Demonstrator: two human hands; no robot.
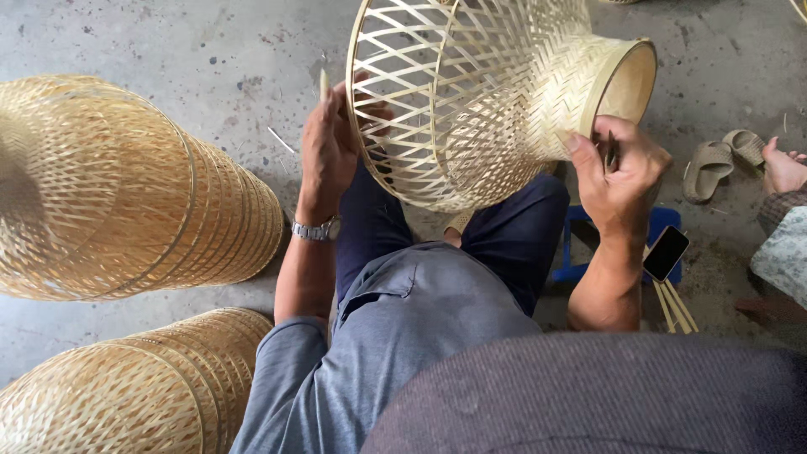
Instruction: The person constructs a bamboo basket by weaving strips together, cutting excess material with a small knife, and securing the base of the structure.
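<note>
A woven bamboo basket (471,92), shaped like a lampshade, lies on its side over my knees, with its open lattice end to the left and its narrow solid-rimmed mouth to the right. My left hand (328,151), wearing a wristwatch, grips the wide lattice rim, and a thin bamboo sliver (324,84) sticks up from its fingers. My right hand (618,172) presses against the tightly woven neck of the basket and is closed on a small dark tool (611,151).
Two stacks of finished bamboo shades (126,193) (143,387) lie on the concrete floor at left. A blue stool (580,244), a phone (667,252) and loose bamboo strips (672,307) sit by my right arm. Sandals (714,164) and another person's foot (782,168) are at far right.
</note>
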